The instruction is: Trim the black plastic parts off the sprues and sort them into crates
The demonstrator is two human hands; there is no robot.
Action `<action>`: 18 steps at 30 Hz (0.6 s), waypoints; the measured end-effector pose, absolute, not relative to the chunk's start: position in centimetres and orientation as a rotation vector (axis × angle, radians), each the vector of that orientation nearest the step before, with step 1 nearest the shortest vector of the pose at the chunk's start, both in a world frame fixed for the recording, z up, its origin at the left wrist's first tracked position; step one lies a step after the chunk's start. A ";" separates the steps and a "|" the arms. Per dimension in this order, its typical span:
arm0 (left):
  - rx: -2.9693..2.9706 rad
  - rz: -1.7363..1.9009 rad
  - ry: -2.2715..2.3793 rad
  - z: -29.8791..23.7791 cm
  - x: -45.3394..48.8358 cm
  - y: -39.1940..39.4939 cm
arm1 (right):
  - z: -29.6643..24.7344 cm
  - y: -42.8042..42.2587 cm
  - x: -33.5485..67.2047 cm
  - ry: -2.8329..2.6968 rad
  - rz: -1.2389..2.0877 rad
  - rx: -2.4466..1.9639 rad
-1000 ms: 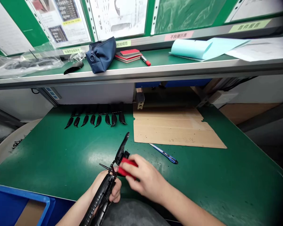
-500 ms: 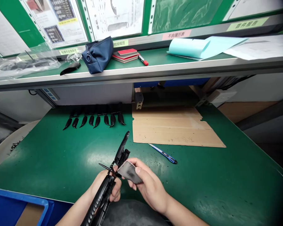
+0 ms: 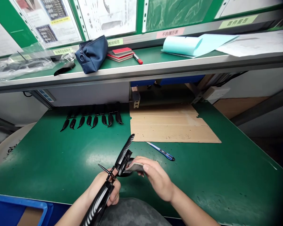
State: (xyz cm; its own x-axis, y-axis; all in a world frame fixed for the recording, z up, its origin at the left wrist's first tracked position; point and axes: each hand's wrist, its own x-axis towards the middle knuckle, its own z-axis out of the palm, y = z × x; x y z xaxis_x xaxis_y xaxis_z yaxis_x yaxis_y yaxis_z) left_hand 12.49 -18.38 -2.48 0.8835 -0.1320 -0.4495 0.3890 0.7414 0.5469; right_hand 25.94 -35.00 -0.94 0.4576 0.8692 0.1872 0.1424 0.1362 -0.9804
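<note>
My left hand point(image 3: 113, 192) is wrapped round the middle of a long, glossy black moulded plastic part point(image 3: 99, 198). Ribbed, blade-like ends stretch from it toward the upper right and down toward my lap, and a thin stem sticks out to the left. In my right hand point(image 3: 158, 179) is a thin grey sheet that looks like sandpaper point(image 3: 136, 167), pinched between thumb and fingers and slightly bent. Its left edge lies against or very close to the upper section of the black part; exact contact cannot be made out.
Several black curved parts point(image 3: 91, 121) lie in a row at the back left of the green table point(image 3: 73, 160). A blue utility knife point(image 3: 160, 151) rests before a cardboard sheet point(image 3: 172, 128). Above, a shelf holds a navy pouch point(image 3: 91, 55). A blue bin point(image 3: 16, 204) stands lower left.
My right hand has shifted slightly right and tilted, so the grey sheet is now seen nearly edge-on and bent. The black part has turned a little in my left hand. The whole view has moved slightly.
</note>
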 end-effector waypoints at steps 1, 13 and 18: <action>0.681 -0.289 0.403 -2.5 12.5 -18.4 | -0.9 -35.1 26.2 -0.978 0.683 -1.350; 1.078 -0.321 0.522 0.9 12.3 -16.9 | -3.2 -38.4 29.7 -0.931 0.614 -1.719; 1.720 -0.453 0.505 3.6 12.3 -14.9 | -3.6 -40.0 31.8 -1.021 0.528 -2.203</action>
